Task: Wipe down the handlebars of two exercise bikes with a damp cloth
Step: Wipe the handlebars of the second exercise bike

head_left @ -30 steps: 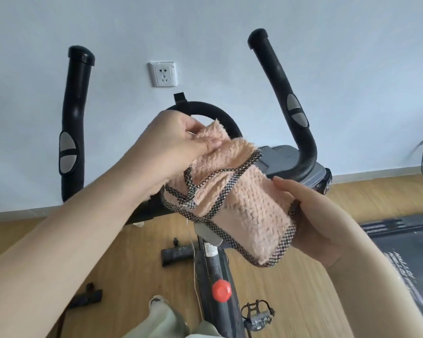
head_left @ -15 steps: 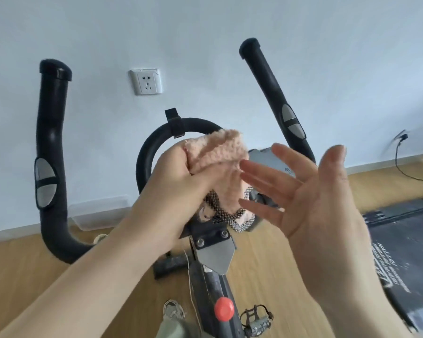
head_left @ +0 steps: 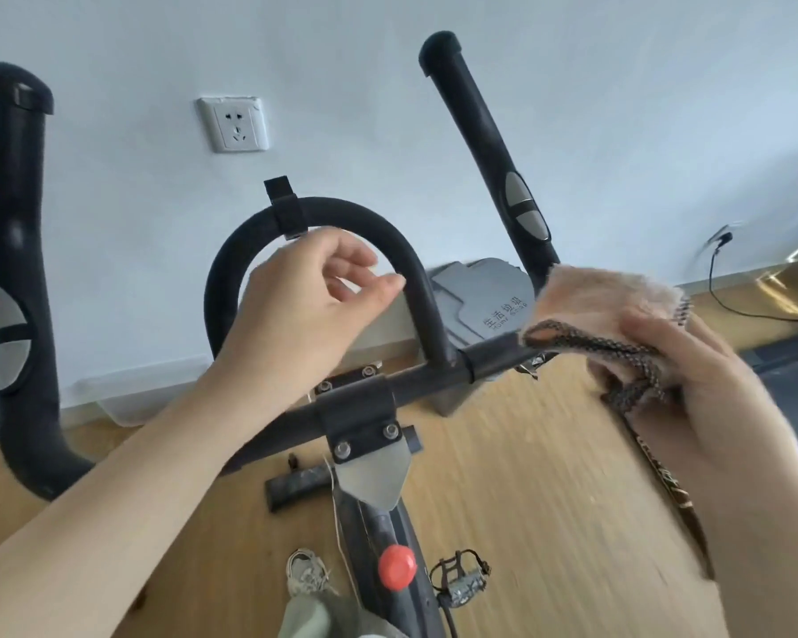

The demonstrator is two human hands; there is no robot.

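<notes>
The right hand (head_left: pixel 696 366) grips the pink cloth (head_left: pixel 604 294) just beside the crossbar (head_left: pixel 491 357)'s right end, below the right upright grip (head_left: pixel 480 126). The left hand (head_left: pixel 305 301), loosely curled, holds nothing before the centre loop (head_left: pixel 418 287). Likely next: wrap the cloth round that upright.

This is looking like a plain indoor workout room, in a home or a small gym; which of the two is not showing. An exercise bike (head_left: pixel 355 414) is standing on a wood-look floor (head_left: pixel 526 476), its black foam handlebars (head_left: pixel 328 211) rising toward a bare white wall (head_left: pixel 618 108). A white wall socket (head_left: pixel 233 124) is sitting on that wall behind the bars, and a pale baseboard (head_left: pixel 388 339) is running along the floor's far edge. At the far right a black cable (head_left: pixel 712 287) is hanging from a plug, and a dark mat (head_left: pixel 793 363) is lying along the floor's right edge.
</notes>
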